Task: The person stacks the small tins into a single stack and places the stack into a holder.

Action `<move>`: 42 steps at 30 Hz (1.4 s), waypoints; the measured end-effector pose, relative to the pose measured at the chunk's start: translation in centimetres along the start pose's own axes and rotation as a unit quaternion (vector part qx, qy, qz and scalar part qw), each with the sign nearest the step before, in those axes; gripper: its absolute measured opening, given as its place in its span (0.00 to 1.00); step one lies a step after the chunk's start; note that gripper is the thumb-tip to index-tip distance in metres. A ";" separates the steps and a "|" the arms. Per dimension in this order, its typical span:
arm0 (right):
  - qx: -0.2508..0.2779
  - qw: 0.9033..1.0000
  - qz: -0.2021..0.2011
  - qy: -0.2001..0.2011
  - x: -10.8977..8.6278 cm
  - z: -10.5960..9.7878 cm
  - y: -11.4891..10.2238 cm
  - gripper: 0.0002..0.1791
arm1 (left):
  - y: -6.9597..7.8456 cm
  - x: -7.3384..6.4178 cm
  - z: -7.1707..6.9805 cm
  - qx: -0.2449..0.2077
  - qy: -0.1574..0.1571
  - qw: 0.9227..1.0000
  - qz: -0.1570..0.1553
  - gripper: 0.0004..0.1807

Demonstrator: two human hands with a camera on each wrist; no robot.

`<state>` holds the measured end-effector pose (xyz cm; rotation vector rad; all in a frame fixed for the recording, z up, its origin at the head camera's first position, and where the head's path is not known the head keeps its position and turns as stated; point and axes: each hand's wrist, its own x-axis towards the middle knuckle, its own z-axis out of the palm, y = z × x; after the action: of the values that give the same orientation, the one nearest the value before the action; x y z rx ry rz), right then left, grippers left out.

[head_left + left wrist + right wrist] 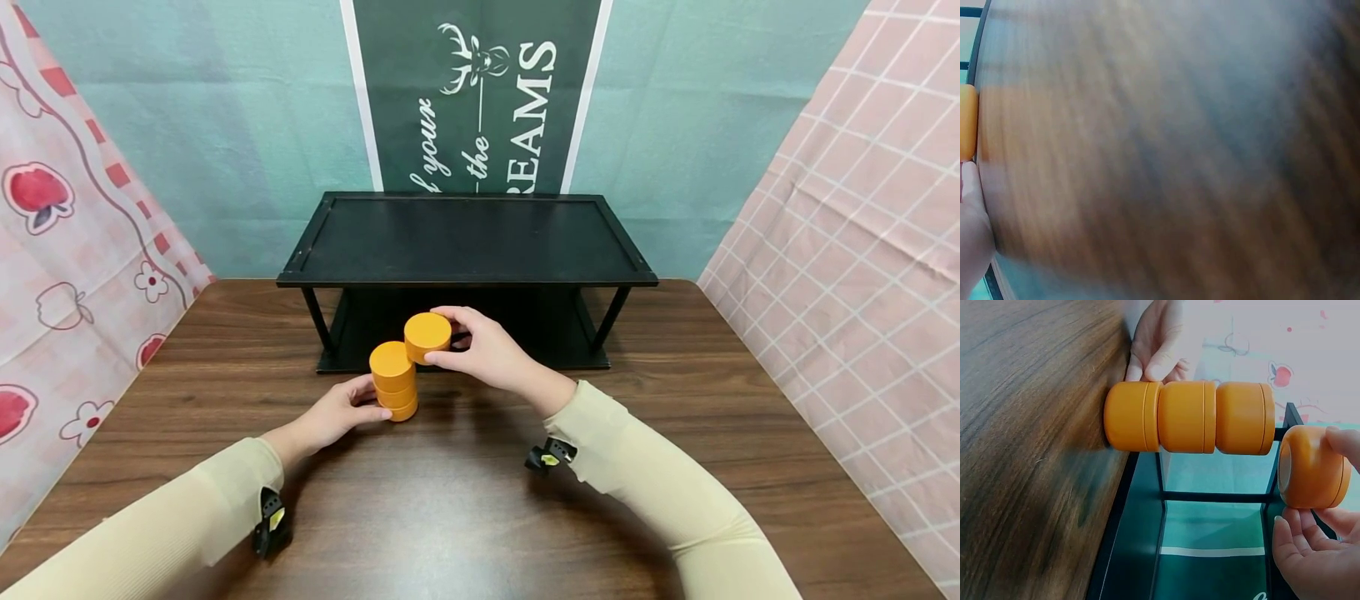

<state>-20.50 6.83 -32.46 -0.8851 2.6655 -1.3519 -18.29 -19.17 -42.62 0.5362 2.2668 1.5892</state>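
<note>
Three small orange lidded jars stand stacked on the table: a bottom jar [1127,417], a middle jar [1182,417] and a top jar [1241,419]. My left hand [333,418] holds the bottom jar between thumb and fingers from the left. Up and to the right, my right hand [491,354] grips a fourth orange jar [427,333] with its thumb and fingers. In the right wrist view this jar sits slightly tilted just above the stack's top, with a narrow gap. The left wrist view catches only an edge of an orange jar [967,122] and part of the left hand.
Behind the jars stands a low black two-tier rack [465,242] on the brown wooden table [450,517]. A teal cloth [712,125] with a dark green printed panel hangs at the back. Patterned pink cloths border both sides.
</note>
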 end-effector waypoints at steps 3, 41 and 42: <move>0.005 1.000 -0.003 -0.001 0.1 0.1 -0.2 0.32 | 0.0 0.0 0.0 -0.002 0.000 1.000 0.002 0.32; 0.013 1.000 -0.015 -0.019 1.5 2.2 -1.5 0.32 | 0.1 0.0 0.0 -0.010 -0.004 1.000 0.008 0.33; 0.013 1.000 -0.016 -0.020 1.5 2.2 -1.4 0.32 | 0.0 0.0 0.0 -0.009 -0.004 1.000 0.008 0.33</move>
<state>-20.49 3.77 -32.42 -0.9443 2.6095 -1.3566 -18.29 -19.20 -42.57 0.5562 2.2449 1.6112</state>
